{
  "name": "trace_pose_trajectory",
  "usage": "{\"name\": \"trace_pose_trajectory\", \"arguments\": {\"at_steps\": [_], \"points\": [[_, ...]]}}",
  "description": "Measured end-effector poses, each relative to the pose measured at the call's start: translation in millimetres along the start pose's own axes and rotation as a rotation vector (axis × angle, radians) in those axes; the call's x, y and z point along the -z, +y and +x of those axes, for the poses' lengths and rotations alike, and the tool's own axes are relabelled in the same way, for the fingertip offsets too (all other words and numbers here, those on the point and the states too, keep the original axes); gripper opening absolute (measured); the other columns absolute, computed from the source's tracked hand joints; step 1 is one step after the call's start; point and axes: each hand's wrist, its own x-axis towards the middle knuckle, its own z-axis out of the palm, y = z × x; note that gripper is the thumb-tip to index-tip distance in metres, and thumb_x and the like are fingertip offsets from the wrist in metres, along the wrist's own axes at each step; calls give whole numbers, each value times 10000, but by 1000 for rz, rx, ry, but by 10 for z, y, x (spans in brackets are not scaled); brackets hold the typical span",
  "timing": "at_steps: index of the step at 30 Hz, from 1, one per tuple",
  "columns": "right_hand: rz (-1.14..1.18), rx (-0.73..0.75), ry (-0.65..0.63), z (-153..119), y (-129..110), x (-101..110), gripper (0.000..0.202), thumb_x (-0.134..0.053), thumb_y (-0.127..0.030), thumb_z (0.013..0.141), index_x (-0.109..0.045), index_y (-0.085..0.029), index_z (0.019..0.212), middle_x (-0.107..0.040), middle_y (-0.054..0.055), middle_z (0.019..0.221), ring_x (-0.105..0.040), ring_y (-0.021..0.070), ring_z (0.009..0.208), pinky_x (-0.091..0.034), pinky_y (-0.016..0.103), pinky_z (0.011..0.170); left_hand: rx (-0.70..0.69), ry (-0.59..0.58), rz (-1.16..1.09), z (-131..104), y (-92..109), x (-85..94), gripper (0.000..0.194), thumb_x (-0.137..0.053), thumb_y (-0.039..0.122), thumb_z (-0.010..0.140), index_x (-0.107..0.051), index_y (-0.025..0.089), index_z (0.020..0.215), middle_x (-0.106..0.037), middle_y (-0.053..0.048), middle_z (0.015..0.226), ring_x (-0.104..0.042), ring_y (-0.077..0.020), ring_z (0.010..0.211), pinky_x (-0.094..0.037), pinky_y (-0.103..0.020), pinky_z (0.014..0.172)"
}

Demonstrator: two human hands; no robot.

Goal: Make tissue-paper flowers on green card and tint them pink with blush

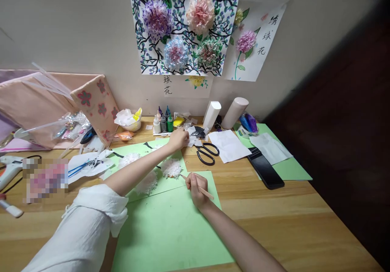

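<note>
- Right hand [197,187]: grasps the stick [206,193] pencil-style, apparently for fine tip control; the tip points toward the nearest flower [171,168], ahead and left of the hand.
- Left hand [179,139]: extends over the rear green sheet [167,184], beside black material [199,132]; fingertip grip cannot be determined.
- Scissors [208,154]: lie nearby, probably for ready access.

Wooden table [304,219], green sheets [170,235], black-handled scissors [204,149], white paper [229,145]
</note>
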Motion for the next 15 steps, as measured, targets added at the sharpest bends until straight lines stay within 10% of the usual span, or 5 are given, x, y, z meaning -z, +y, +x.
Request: {"name": "trace_pose_trajectory", "arguments": {"at_steps": [15], "points": [[22,6,-27,4,20,6,458,-235,-311,946,-384,-195,529,-394,-18,500,-402,109,483,-325,250,520,102,50,-535,-52,-201,268,377,-484,478,802,-640,136,785,-637,-44,747,-556,-146,653,-416,-245,594]]}}
